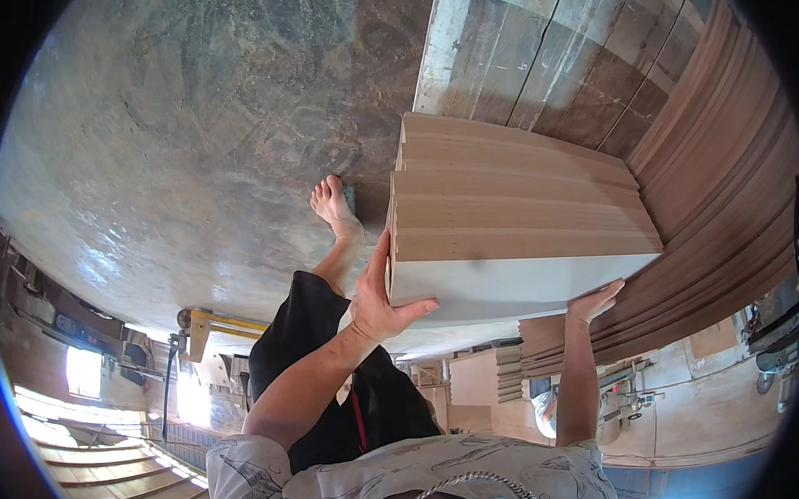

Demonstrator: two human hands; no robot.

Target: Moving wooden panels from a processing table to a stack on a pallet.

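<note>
A stack of tan boards with layered edges stands in front of me, and a smooth white board face is turned toward me. My left hand grips the stack's left edge: the thumb lies across the white face and the fingers reach along the left side. At the lower right corner, my right hand is closed around the edge of the white-faced board. Some of its fingers are hidden behind the board.
Tall piles of brown boards curve along the right side. Wooden planking lies beyond the stack. Worn concrete floor spreads out to the left, where my bare foot rests. A yellow machine part stands at the lower left.
</note>
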